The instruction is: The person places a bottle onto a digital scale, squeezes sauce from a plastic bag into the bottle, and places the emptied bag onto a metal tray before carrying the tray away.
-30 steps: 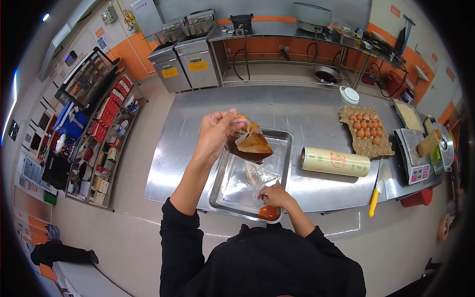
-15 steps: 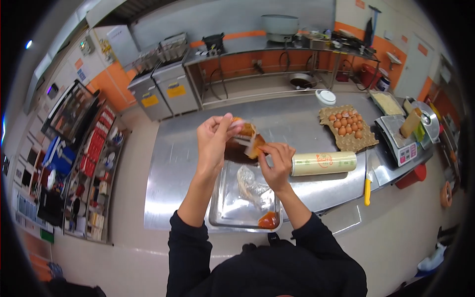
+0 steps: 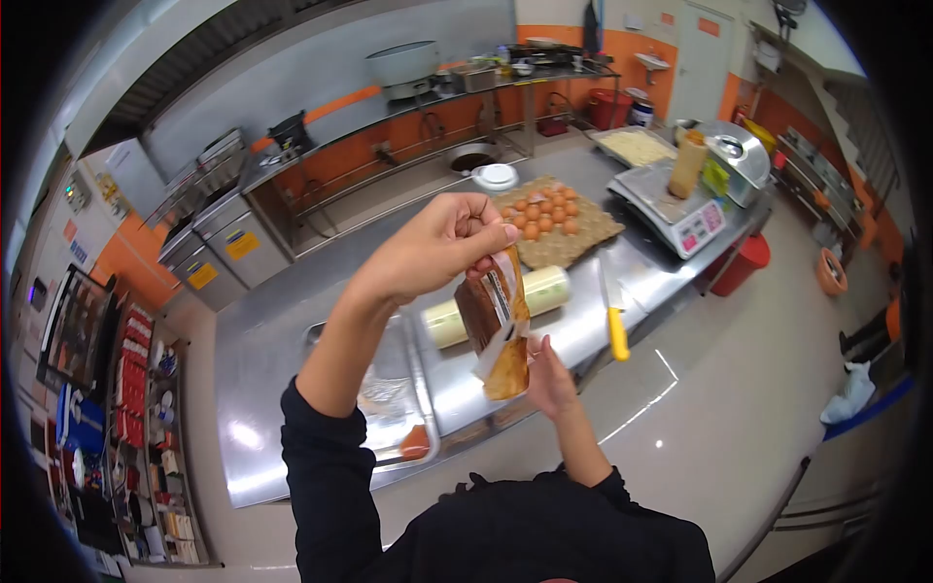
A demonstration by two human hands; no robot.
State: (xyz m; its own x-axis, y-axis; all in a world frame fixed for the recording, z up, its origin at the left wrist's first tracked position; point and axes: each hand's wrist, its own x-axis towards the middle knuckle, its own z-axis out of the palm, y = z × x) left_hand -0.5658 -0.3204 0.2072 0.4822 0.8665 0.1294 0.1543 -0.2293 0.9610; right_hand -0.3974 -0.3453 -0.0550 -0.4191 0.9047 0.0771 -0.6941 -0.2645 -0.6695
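My left hand (image 3: 442, 248) pinches the top of a clear plastic packet (image 3: 501, 321) smeared with orange-brown sauce, and the packet hangs down from the fingers. My right hand (image 3: 554, 381) is beside the packet's lower end, thumb raised and apart; its fingers are partly hidden and blurred. Behind the packet lies a pale-yellow printed roll (image 3: 546, 291). Below and left is a metal tray (image 3: 425, 398) holding crumpled clear plastic (image 3: 384, 396) and a patch of orange sauce (image 3: 415, 443).
Beyond the roll, brown eggs (image 3: 544, 216) sit in a cardboard egg tray (image 3: 583, 241). A yellow-handled knife (image 3: 617, 333) lies at the table's front edge. Further right are a scale (image 3: 671, 209) carrying a sauce bottle (image 3: 688, 165), and a tray of pale shreds (image 3: 637, 148).
My view has turned to the right. The packet, stretched between both hands over the tray before, has moved right and now hangs from my left hand; my right hand has dropped lower and loosened.
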